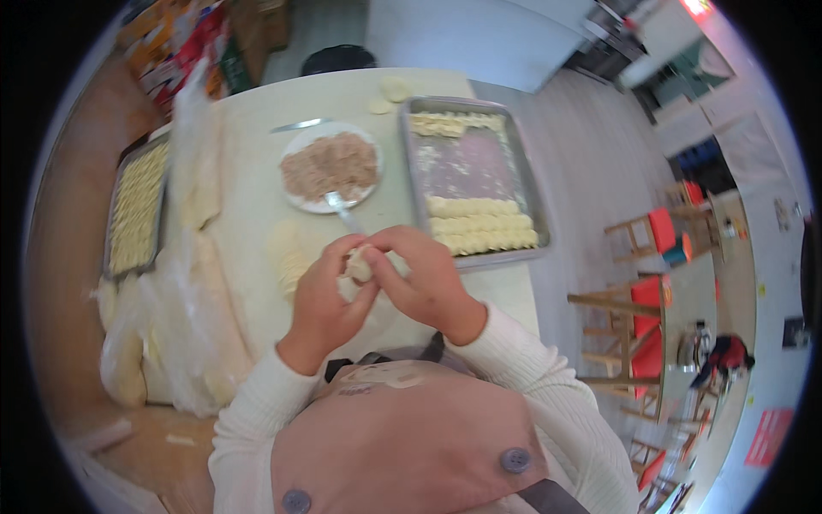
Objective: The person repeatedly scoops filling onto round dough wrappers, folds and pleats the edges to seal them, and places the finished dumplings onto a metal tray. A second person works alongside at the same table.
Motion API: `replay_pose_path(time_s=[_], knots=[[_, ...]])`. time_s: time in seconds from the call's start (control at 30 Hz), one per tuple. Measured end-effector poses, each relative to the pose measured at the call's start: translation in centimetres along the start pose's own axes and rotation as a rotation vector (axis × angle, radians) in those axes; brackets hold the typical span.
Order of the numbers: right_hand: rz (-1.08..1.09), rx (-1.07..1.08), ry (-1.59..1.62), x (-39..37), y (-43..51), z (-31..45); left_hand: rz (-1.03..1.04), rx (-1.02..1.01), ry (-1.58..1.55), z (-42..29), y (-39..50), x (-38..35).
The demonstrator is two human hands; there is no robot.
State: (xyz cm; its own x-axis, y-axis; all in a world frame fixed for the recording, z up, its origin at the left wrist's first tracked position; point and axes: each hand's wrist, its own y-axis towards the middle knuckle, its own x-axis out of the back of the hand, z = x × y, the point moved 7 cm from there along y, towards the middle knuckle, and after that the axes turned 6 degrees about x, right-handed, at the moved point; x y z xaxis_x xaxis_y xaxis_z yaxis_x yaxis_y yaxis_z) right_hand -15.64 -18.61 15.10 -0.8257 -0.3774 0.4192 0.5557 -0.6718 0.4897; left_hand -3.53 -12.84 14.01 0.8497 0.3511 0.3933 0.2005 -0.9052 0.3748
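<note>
Between my left hand (334,292) and my right hand (417,273) is a small pale dumpling (359,265), pinched by the fingers of both. Just beyond them, a plate (378,157) holds minced meat filling (331,166), with a flat metal spatula (342,209) resting in it. A stack of round dough wrappers (292,266) lies left of my left hand. To the right stands a metal tray (542,212) with rows of dumplings (481,225) at its near and far ends. A second metal utensil (300,125) lies beyond the plate.
Loose wrappers (393,90) lie at the table's far edge. On the left are a full tray of dumplings (136,212) and dough under clear plastic (186,321). A black bin (338,58) stands beyond the table. Red-seated stools (661,230) are off to the right.
</note>
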Motion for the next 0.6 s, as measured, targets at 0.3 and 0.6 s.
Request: replay_pose_path(time_s=[0.3,0.6], knots=[[-0.235,-0.672,-0.415,15.8,-8.2,-19.8,0.230,0.569,0.439,13.3,-6.1,1.0],[-0.213,-0.617,-0.899,22.9,-7.6,-24.9,0.062,0.247,0.719,17.5,-10.2,1.7]])
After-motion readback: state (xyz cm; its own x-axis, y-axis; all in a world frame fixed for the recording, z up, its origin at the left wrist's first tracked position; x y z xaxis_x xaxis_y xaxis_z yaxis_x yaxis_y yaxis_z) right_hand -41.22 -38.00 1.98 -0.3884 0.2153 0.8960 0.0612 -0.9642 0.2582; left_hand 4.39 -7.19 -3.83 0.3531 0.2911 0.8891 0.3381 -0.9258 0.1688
